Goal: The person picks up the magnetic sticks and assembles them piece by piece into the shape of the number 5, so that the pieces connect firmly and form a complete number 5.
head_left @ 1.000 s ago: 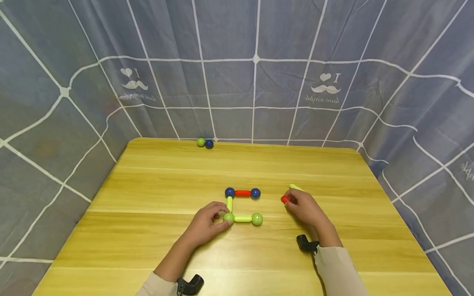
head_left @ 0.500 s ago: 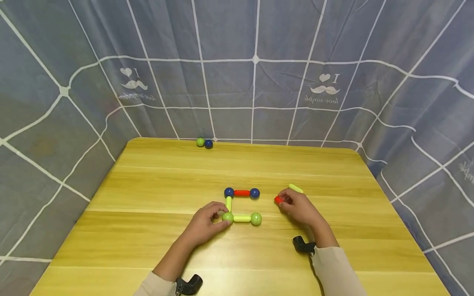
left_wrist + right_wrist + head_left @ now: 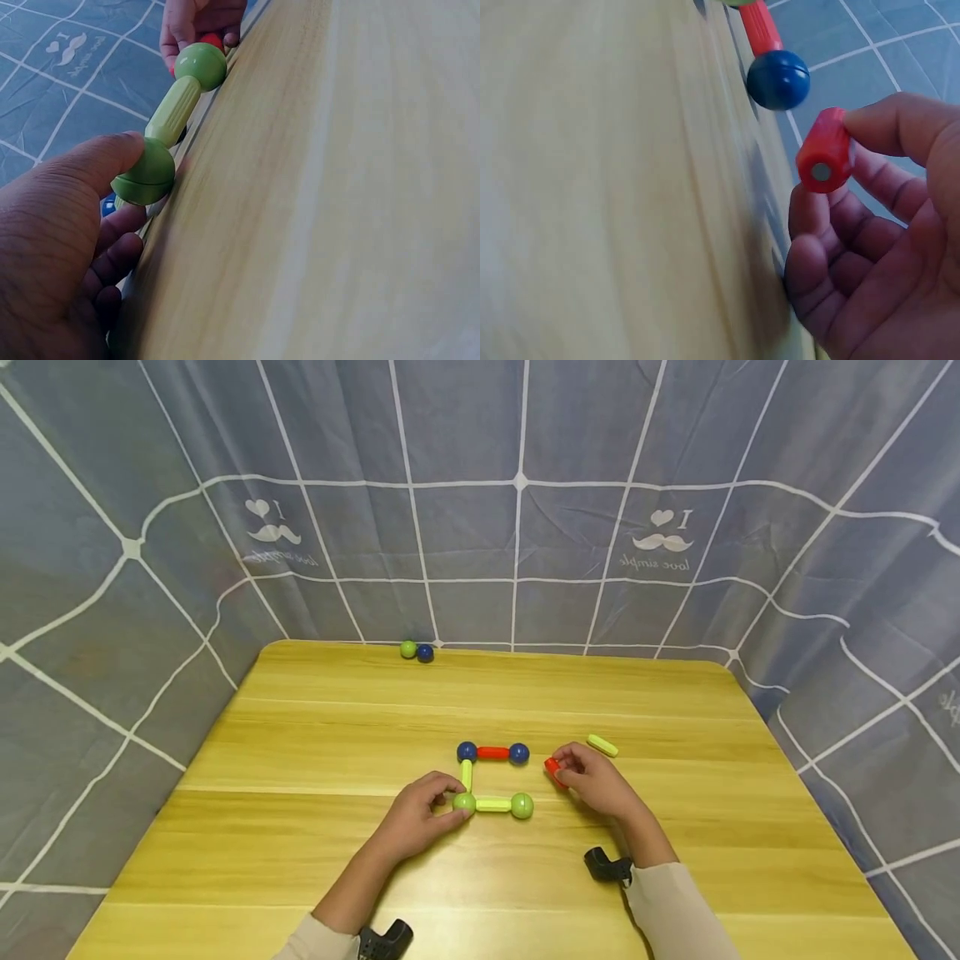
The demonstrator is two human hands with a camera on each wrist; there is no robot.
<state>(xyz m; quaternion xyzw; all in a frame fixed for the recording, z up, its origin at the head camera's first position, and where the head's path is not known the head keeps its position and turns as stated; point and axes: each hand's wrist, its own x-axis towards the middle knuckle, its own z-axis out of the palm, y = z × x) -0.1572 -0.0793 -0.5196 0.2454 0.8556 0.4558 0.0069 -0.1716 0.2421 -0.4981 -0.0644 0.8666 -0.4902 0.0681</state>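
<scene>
A three-sided figure of magnetic rods and balls lies mid-table in the head view. Its top side is a red rod between a left blue ball and a right blue ball. A light-green rod runs down to the lower-left green ball, and another light-green rod leads to a second green ball. My left hand pinches the lower-left green ball between thumb and fingers. My right hand, right of the figure's open side, pinches a loose red magnetic rod, whose metal end shows in the right wrist view.
A loose light-green rod lies just beyond my right hand. At the table's back edge a green ball and a blue ball sit side by side. A grey gridded curtain surrounds the wooden table.
My right hand has moved left toward the figure with the red rod, which has turned more upright in the head view. The loose light-green rod is now uncovered. My left hand stays put.
</scene>
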